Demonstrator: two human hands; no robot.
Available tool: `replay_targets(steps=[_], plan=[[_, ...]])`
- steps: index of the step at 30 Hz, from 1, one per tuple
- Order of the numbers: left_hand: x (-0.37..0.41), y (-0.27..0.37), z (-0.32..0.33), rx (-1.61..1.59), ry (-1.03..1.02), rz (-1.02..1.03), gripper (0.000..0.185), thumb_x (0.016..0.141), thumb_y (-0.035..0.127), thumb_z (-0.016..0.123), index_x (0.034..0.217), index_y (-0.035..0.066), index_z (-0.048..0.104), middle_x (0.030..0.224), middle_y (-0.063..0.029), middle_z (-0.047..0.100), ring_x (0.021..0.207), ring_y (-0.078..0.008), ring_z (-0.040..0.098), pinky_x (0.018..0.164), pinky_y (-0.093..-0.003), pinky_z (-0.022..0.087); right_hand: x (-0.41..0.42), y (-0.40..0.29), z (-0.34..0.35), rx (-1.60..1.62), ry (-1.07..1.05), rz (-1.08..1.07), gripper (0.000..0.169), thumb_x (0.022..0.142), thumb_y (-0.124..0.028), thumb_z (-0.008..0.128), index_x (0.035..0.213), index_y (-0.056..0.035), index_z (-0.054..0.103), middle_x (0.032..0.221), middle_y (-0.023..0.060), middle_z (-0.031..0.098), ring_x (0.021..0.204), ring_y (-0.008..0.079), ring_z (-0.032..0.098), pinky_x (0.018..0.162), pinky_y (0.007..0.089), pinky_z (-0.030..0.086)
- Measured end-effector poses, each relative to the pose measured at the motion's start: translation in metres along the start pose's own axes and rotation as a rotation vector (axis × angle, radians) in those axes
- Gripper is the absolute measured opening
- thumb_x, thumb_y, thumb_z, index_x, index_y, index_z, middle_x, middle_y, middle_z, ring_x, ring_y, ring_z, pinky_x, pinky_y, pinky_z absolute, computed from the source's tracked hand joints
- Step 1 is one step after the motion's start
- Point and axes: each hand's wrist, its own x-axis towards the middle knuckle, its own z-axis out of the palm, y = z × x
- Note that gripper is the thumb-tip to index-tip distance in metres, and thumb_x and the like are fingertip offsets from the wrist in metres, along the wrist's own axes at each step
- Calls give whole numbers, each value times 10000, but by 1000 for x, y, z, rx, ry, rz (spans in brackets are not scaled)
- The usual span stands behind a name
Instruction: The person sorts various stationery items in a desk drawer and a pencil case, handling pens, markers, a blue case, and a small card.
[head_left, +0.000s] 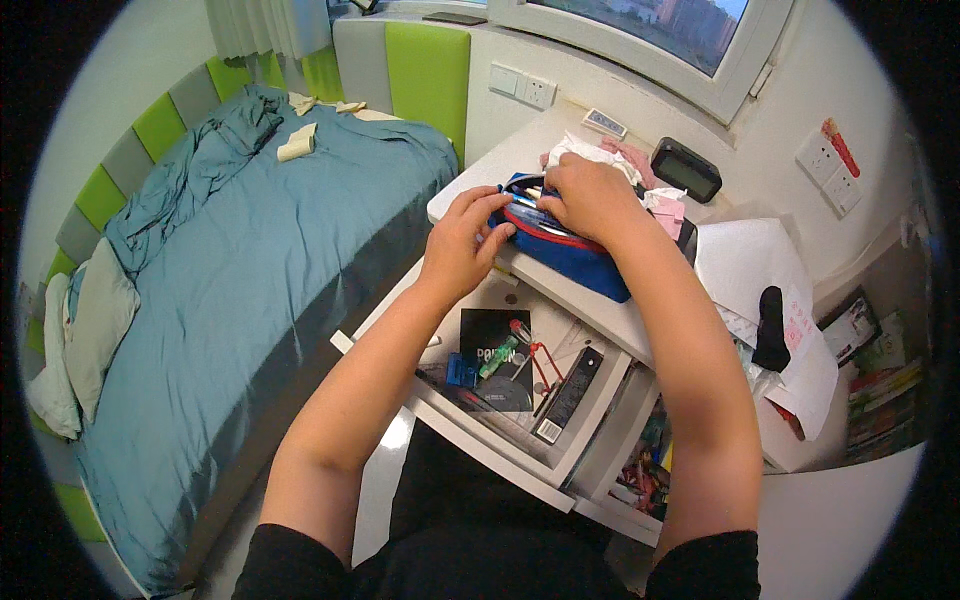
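Observation:
A blue fabric pencil case with a red zipper edge lies unzipped on the white desk, pens and pencils inside it. At its left end, my left hand touches the rim with fingers and thumb; whether it pinches the fabric is unclear. Over the opening is my right hand, fingers curled at the far rim; its fingertips are partly hidden, so what they hold cannot be told. Behind that hand lie crumpled white tissues and a pink cloth.
Below the desktop, an open drawer holds a black booklet, a green tool, a red compass and a black box. Another open drawer is beside it. A black digital clock stands behind; papers and a black sock lie right.

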Motion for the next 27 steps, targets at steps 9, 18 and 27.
replay_targets(steps=[9,18,27], plan=[[-3,1,0,-19,30,9,332,788,99,662,1111,77,589,1140,-109,554,692,-140,564,629,-250,479,0,-5,2,58,98,200,242,784,-266,577,848,-64,692,853,159,633,805,317,628,730,416,499],[-4,5,-3,-21,53,8,292,776,99,660,1057,58,588,1075,-118,551,608,-174,556,600,-275,476,-15,-12,-1,183,292,178,210,801,-253,581,884,-91,685,829,135,622,795,307,611,701,422,480],[-30,6,-24,262,-441,-181,186,744,190,691,796,30,611,693,-113,623,628,-253,613,573,-343,478,-129,-75,58,535,78,47,138,792,-177,633,819,-44,659,745,135,610,714,307,608,652,392,485]])
